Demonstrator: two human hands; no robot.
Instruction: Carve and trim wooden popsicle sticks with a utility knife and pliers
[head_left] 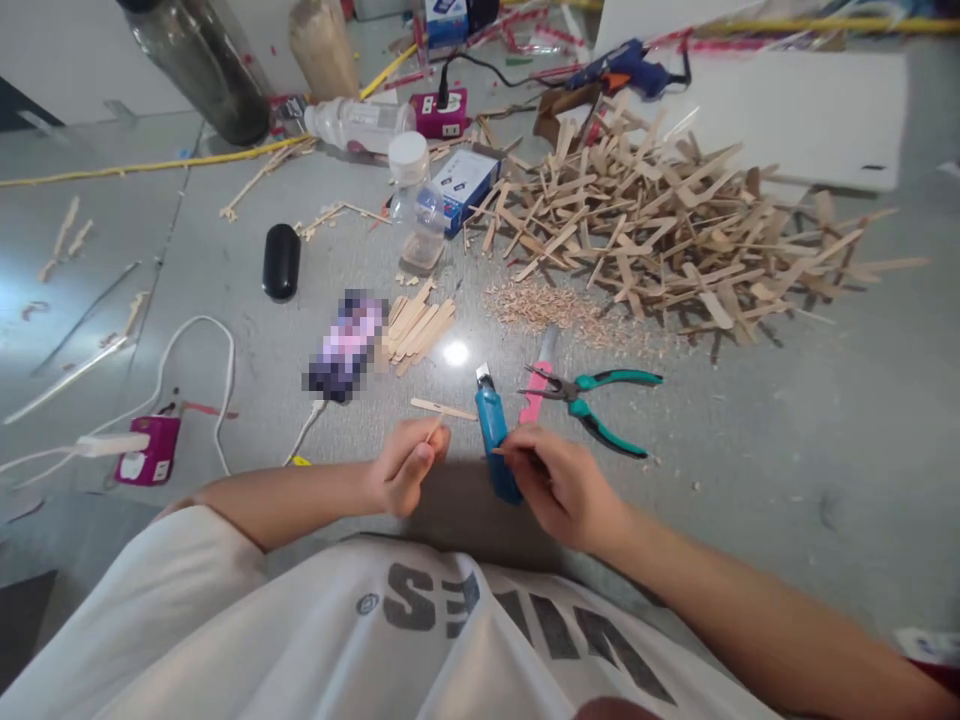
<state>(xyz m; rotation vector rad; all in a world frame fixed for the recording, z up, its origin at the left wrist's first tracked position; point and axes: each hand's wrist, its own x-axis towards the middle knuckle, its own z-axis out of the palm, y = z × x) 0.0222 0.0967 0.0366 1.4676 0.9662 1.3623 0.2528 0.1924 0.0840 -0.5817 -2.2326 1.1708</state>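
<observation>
My left hand (407,466) is closed, with a thin wooden stick piece (435,428) poking up between thumb and fingers. In the fingertips of my right hand (559,485) is a small wooden stick piece (499,452), its far end hidden by the fingers. Under and beside those fingertips lies a blue utility knife (491,415). A single craft stick (444,408) rests on the table just beyond my left hand. Past my right hand lie green-handled pliers (574,388), their jaws over a pink-handled knife (534,393).
A large heap of craft sticks (660,220) spreads at back right, with wood chips (555,305) before it. A small stick pile (420,325) lies beside a blurred phone (346,345). Bottles (412,200), a blue box (469,185) and a glue gun (630,68) stand or lie behind.
</observation>
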